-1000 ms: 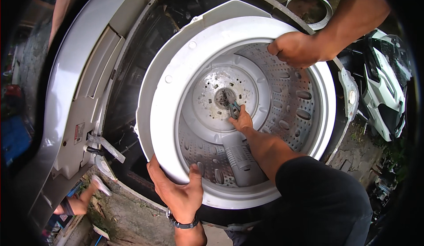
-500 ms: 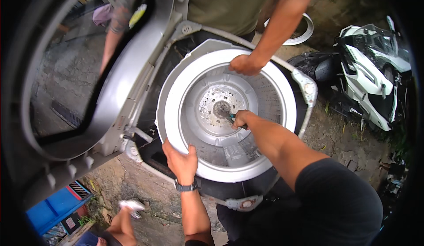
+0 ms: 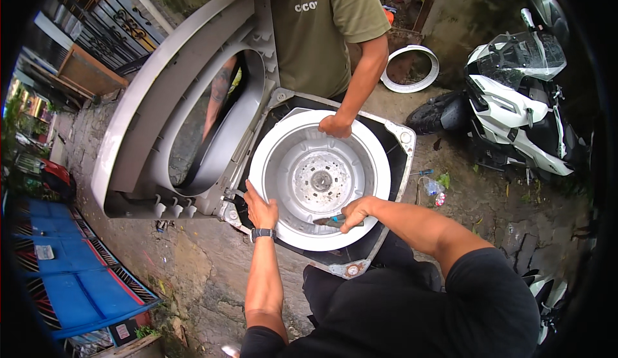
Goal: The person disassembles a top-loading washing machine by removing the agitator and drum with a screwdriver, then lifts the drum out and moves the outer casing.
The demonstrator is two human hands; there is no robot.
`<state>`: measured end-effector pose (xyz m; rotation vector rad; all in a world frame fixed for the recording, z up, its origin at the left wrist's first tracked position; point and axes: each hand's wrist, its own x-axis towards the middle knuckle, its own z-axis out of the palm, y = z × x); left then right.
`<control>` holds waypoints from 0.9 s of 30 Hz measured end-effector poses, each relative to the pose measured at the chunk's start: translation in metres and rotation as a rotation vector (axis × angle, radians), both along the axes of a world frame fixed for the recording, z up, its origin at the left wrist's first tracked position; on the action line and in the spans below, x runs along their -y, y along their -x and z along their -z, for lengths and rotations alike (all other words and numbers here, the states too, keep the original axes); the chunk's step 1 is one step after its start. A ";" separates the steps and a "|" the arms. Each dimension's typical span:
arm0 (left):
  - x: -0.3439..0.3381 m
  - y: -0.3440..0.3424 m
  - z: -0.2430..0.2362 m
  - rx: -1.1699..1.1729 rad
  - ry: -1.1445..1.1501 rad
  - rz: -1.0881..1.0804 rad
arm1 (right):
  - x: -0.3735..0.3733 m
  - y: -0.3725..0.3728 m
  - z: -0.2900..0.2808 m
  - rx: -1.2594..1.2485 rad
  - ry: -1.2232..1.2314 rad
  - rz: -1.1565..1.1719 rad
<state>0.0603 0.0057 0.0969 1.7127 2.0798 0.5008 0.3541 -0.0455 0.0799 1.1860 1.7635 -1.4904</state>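
A washing machine stands opened up, and its metal drum (image 3: pixel 322 198) with a wide white top rim (image 3: pixel 383 178) lies below my hands. At the near left of that rim, my left hand (image 3: pixel 261 210) grips the edge, thumb on top and fingers along the outer side; a dark watch is on the wrist. My right hand (image 3: pixel 356 214) is closed round a pair of pliers (image 3: pixel 330 221), dark-jawed with teal on the handles. The pliers are over the drum's near inner wall, apart from the round hub (image 3: pixel 320 180) in its floor. The handle ends are hidden in my palm.
Across the machine a person in an olive shirt rests a hand (image 3: pixel 336 125) on the far rim. The raised grey top cover (image 3: pixel 174 110) stands at left. A loose white ring (image 3: pixel 412 86), a screwdriver (image 3: pixel 423 172) and a white motorbike (image 3: pixel 508 100) are at right.
My right hand has drawn the pliers back from the drum's hub toward the near rim. My left hand stays on the rim. The view has tilted up and takes in more around the machine.
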 end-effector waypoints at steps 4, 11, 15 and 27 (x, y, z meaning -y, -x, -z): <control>-0.005 0.016 -0.016 -0.045 -0.098 0.067 | 0.002 0.003 -0.025 -0.100 -0.031 0.013; -0.012 0.007 -0.093 -0.006 -0.143 0.123 | 0.006 -0.001 -0.108 -0.191 0.016 -0.066; -0.019 0.015 -0.135 0.012 -0.196 0.152 | 0.004 -0.002 -0.161 -0.237 -0.020 -0.109; 0.133 0.042 -0.056 1.023 -0.267 -0.408 | -0.004 -0.019 -0.249 -0.309 0.048 -0.057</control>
